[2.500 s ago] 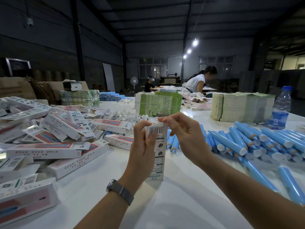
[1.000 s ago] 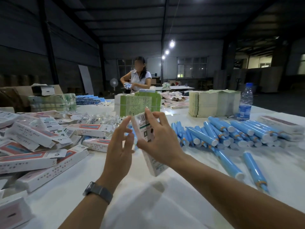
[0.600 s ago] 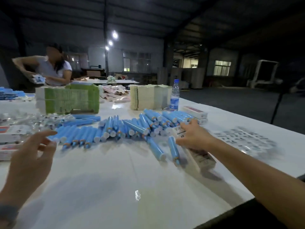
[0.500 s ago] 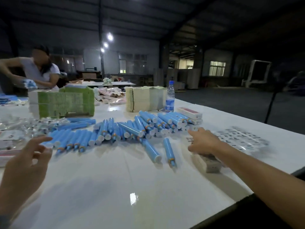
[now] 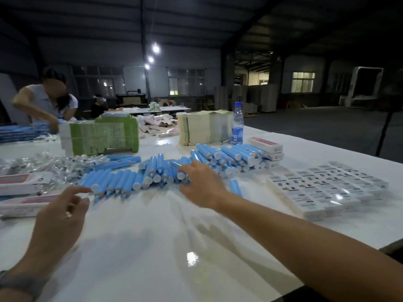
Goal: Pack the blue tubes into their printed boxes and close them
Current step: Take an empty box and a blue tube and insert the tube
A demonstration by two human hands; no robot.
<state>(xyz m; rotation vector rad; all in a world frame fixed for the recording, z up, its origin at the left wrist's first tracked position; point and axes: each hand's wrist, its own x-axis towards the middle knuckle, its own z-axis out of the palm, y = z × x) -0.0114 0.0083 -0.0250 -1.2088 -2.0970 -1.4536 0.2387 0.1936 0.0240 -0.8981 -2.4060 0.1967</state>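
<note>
Right hand [image 5: 201,187] moved from box to tubes [image 5: 152,171]; white table [image 5: 152,247].

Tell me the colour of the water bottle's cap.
Blue; the bottle stands behind the tubes, seen in the head view.

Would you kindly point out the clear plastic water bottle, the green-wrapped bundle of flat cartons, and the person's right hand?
Clear plastic water bottle [image 5: 237,125], head view, on its blue label.
Green-wrapped bundle of flat cartons [image 5: 104,136], head view, on its printed front face.
Right hand [image 5: 201,184], head view, on its back.
</note>
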